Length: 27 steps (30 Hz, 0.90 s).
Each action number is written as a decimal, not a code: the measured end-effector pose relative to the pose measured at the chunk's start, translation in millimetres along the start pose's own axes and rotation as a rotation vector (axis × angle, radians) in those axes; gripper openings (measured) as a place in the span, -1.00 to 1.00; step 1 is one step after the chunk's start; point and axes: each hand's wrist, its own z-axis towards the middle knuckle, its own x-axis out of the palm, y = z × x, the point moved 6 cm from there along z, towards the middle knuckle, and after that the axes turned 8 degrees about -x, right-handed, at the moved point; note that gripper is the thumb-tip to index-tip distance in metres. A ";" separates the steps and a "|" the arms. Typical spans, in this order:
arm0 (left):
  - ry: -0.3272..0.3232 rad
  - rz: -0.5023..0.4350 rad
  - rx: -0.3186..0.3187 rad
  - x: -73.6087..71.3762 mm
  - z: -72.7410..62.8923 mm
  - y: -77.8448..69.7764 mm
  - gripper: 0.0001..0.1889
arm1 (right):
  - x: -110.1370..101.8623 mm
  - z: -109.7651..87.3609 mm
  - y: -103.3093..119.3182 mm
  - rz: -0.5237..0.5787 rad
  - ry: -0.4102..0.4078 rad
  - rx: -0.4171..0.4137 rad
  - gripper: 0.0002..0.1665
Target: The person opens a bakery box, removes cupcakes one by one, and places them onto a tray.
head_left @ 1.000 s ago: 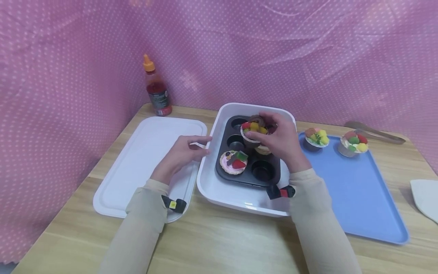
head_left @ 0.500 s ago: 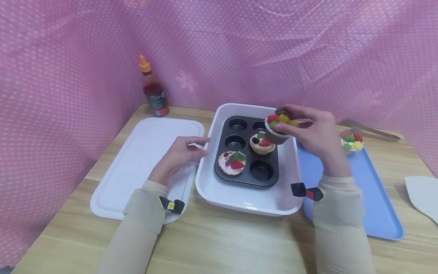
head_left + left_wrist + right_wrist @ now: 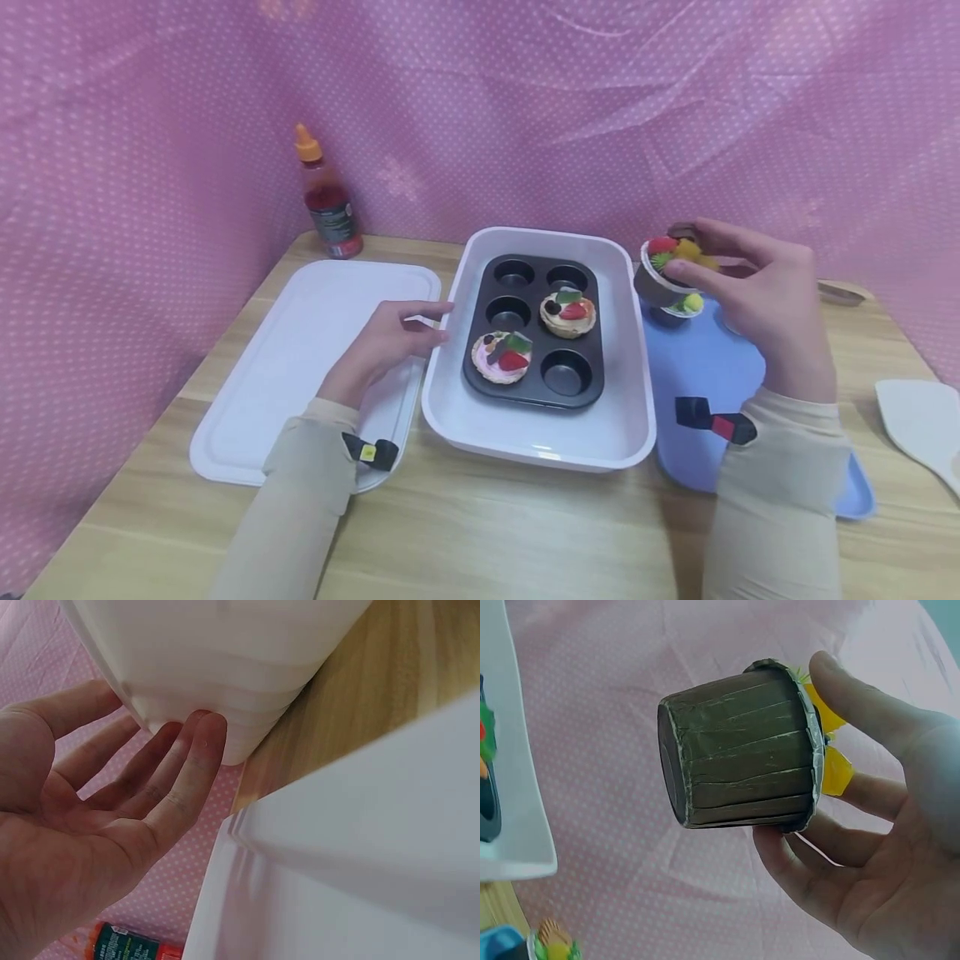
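Observation:
My right hand (image 3: 772, 292) grips a fruit-topped cupcake (image 3: 742, 750) in a brown paper cup, holding it above the back left part of the blue tray (image 3: 690, 433). Just below it, another fruit-topped cupcake (image 3: 686, 308) is partly covered. My left hand (image 3: 382, 342) touches the left wall of the white bin (image 3: 225, 660) with nearly straight fingers. Inside that bin sits a dark muffin pan (image 3: 536, 333). Two fruit tarts rest in its cups: a pink one (image 3: 501, 358) at front left and a cream one (image 3: 567, 315) at middle right.
A white tray (image 3: 300, 350) lies left of the bin. Behind it stands a sauce bottle (image 3: 330, 200) with an orange cap. Tongs (image 3: 840, 293) lie at the back right, partly hidden by my hand. A white spatula (image 3: 918, 417) is at the right edge.
My right hand has lifted the cupcake from the muffin pan and carried it right, over the blue tray. My left hand has stayed at the bin's left side.

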 end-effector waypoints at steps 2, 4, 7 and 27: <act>-0.003 0.007 0.002 -0.7 0.3 0.5 -0.48 | -4.1 -0.9 -3.2 0.017 -0.014 0.006 -0.29; -0.005 0.010 0.001 -1.2 0.6 1.1 -0.48 | -7.8 -2.0 -6.0 0.020 -0.026 0.007 -0.30; -0.005 0.014 -0.003 -1.5 0.6 1.4 -0.48 | -12.1 -4.1 -9.7 0.018 -0.035 0.003 -0.30; 0.013 0.000 0.019 0.0 -0.3 -1.0 -0.48 | -23.1 -25.4 -50.5 -0.176 0.085 0.140 -0.13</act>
